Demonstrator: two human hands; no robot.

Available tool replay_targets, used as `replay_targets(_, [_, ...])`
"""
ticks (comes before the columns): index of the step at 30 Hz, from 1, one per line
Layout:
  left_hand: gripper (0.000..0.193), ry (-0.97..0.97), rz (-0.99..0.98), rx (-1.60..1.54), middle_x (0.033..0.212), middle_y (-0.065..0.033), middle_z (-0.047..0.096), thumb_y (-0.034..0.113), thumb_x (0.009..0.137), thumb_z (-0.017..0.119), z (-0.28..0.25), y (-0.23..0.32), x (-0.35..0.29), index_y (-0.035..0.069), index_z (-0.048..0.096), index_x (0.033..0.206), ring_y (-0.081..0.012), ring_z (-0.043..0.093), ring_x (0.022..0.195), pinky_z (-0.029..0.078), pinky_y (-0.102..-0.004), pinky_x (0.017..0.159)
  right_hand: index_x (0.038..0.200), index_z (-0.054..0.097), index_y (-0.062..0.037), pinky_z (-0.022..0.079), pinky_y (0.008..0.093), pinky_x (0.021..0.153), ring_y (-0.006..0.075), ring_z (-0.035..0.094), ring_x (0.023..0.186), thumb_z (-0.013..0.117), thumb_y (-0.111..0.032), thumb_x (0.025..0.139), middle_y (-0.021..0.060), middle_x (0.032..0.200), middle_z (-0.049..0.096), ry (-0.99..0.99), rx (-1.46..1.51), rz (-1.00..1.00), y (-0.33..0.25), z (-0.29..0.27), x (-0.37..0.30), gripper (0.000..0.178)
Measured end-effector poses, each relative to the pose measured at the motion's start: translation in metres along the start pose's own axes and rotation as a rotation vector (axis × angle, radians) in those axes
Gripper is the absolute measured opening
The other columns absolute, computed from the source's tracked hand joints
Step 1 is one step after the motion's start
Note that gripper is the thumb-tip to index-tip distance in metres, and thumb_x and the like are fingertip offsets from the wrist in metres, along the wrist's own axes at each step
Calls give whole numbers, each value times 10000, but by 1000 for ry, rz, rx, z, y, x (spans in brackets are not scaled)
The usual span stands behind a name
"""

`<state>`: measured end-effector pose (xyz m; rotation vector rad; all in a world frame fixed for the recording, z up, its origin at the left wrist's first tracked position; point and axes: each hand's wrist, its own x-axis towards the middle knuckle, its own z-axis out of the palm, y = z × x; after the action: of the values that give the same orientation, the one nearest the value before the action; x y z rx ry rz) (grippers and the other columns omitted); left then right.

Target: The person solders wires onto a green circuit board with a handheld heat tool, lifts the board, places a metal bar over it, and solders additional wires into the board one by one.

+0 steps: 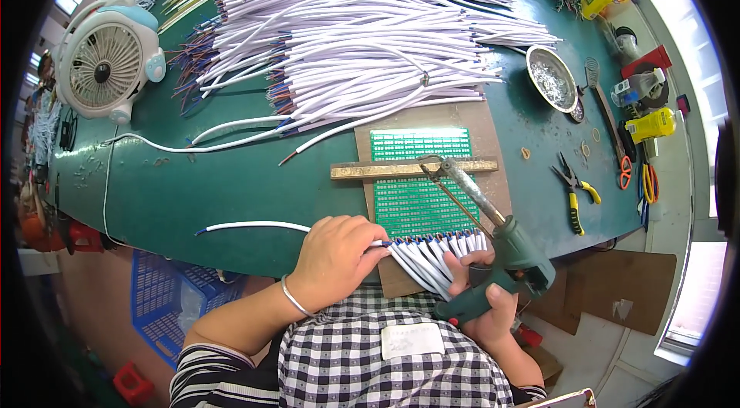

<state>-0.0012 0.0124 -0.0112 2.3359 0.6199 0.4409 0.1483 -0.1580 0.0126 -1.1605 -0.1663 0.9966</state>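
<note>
Thumb and forefinger of the left hand (333,255) pinch a white cable (258,225) by the central green circuit board's (424,206) lower edge; the right hand (497,318) wraps a soldering gun (518,248). Upper right, a metal bowl (543,56) holds silvery bits (549,86); lower left stands a blue basket (150,292). Green tabletop (231,181) spreads centre-left, its near edge by the left wrist.

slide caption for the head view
Left hand holds a white cable by a green board; right hand, a soldering gun.
</note>
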Motion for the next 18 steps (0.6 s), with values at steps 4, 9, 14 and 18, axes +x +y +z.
replay_targets(4, [182,-38,-4,21,755,-56,576,142,726,719,-1,0,-6,86,595,847,-262,544,705,407,-369,663,1126,450,43,408,456,1014,216,582,705,640,-323,707,169,1007,559,-18,-19,19,1,-3,1,588])
replay_targets(9, [207,-29,61,9,773,-51,569,153,724,715,2,-4,-11,86,582,868,-251,531,702,391,-359,656,1104,473,61,449,418,964,214,591,719,656,-346,698,171,980,561,-9,-76,23,1,0,1,602])
replay_targets(14, [214,-51,92,-14,797,-50,580,166,723,714,-3,-5,-9,80,591,876,-242,536,711,392,-356,659,1042,504,95,485,376,870,204,594,704,652,-380,711,146,795,570,-26,-159,26,-2,-1,3,598])
replay_targets(18, [198,-70,144,-69,820,-52,602,155,733,704,-6,-9,-12,83,614,894,-238,549,722,400,-357,659,1034,501,104,476,391,910,199,591,689,649,-390,711,133,745,561,11,-164,40,-2,2,4,609])
